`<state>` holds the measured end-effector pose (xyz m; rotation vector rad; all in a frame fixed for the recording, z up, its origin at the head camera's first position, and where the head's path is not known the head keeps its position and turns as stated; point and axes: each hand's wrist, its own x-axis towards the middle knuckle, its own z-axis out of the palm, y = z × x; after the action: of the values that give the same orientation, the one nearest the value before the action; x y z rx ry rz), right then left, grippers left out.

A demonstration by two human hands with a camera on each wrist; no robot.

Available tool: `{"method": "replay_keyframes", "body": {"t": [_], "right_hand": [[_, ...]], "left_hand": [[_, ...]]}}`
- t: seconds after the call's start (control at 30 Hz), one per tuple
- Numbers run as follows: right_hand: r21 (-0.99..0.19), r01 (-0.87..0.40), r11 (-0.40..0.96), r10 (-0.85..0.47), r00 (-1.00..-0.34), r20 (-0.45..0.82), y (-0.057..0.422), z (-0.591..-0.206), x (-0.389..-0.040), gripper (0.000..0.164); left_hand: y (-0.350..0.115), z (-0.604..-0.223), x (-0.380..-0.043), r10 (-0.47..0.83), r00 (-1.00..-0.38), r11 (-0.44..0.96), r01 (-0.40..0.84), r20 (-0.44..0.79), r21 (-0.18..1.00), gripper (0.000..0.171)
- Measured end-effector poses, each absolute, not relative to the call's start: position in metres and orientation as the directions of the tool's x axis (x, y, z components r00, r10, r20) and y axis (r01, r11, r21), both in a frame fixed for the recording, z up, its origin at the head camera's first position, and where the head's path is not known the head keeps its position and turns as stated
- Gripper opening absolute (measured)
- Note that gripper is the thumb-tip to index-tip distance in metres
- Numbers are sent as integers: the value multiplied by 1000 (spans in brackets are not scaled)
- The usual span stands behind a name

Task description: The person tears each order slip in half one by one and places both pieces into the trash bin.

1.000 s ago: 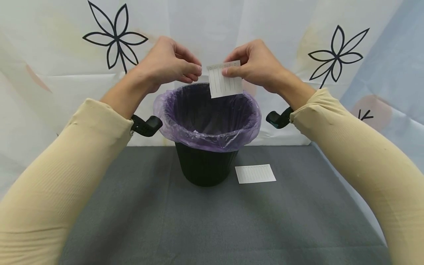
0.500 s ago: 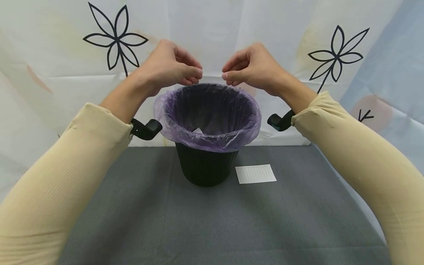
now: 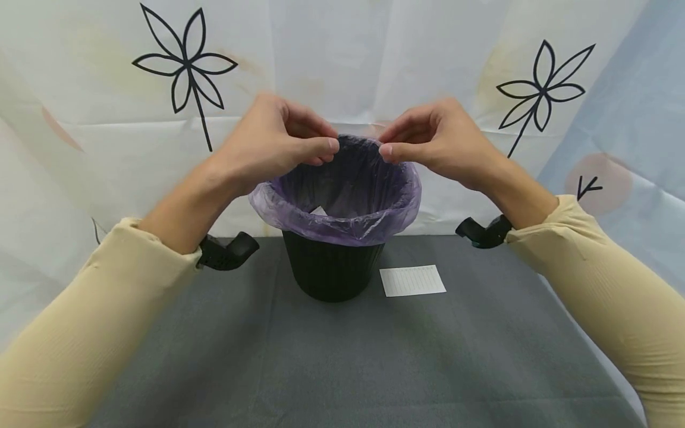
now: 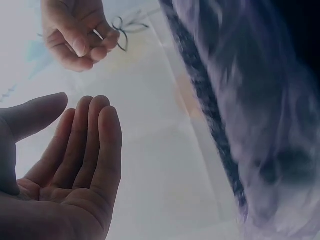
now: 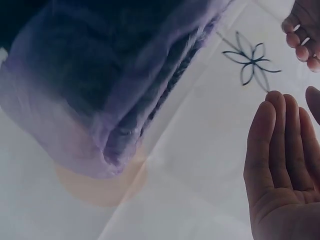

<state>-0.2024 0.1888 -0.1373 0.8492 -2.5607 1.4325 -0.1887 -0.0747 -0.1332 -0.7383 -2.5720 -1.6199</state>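
Observation:
Above the back of a black bin (image 3: pixel 332 267) lined with a purple plastic bag (image 3: pixel 353 229), my two hands hover apart from each other. My left hand (image 3: pixel 273 139) is at the bin's left side; in the left wrist view its fingers are gently bent with nothing between them and the thumb. On the right, my right hand (image 3: pixel 444 139) also holds nothing, and its fingers look nearly straight in the right wrist view. A corner of white paper (image 3: pixel 319 211) shows inside the bin; the rest is hidden by the bag's front rim.
A white lined card (image 3: pixel 412 280) lies on the grey tablecloth (image 3: pixel 342 356), to the right of the bin's base. Behind stands a pale curtain (image 3: pixel 332 59) with black flower drawings. A dark wrist camera (image 3: pixel 229 251) sits on my left wrist.
My right hand let go of a small lined paper slip, and a white corner now shows in the bin. Both hands then came down, the right one also moving rightward.

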Motion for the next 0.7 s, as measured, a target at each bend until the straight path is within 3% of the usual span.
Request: {"method": "replay_keyframes", "body": {"t": [0.33, 0.7], "right_hand": [[-741, -543, 396, -427, -823, 375, 208, -160, -160, 16], [-758, -577, 305, -411, -797, 442, 223, -203, -139, 20]], "left_hand": [[-67, -160, -150, 411, -840, 265, 481, 353, 836, 17], [-51, -201, -128, 427, -793, 97, 518, 434, 850, 14]]}}
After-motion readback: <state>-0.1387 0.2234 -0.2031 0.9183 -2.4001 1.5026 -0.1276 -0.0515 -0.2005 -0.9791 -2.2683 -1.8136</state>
